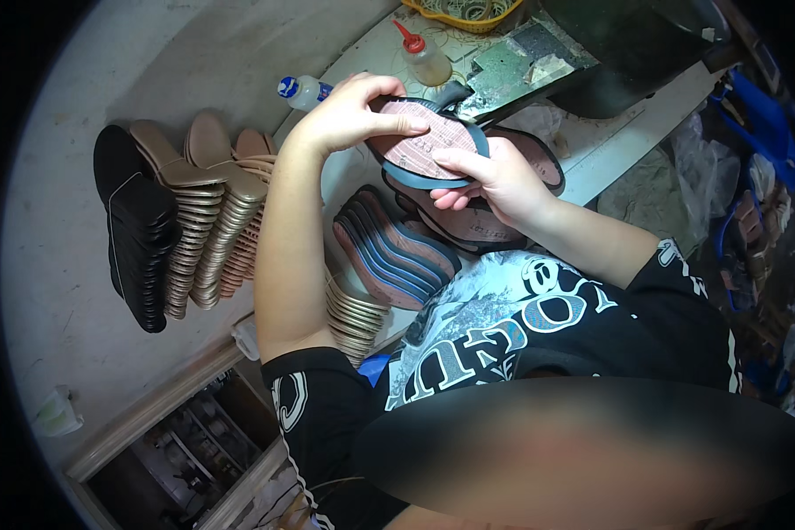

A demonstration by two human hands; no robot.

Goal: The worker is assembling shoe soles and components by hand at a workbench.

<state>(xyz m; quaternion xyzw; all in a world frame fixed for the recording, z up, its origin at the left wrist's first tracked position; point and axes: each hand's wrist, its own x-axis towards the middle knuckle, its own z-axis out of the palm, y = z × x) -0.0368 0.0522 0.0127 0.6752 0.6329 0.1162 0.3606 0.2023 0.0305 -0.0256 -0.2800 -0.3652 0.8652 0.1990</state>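
Both my hands grip one shoe sole (405, 152) with a pinkish-brown patterned face and a dark teal edge. My left hand (349, 115) closes on its far left side, thumb laid across the face. From the right, my right hand (514, 181) pinches the near edge between thumb and curled fingers. A small dark piece (453, 95) shows at the sole's far end; whether it is attached I cannot tell. Partly hidden beneath my right hand and wrist lie more brown dark-edged soles (481, 225). A fanned stack of similar soles (389, 247) rests nearer my body.
Stacks of black soles (139, 252) and gold soles (196, 199) stand at the left, with another gold stack (355, 322) near my left elbow. Beyond my hands are a red-tipped squeeze bottle (428, 64), a clear bottle (302, 91), a green machine (526, 75) and a yellow basket (468, 19).
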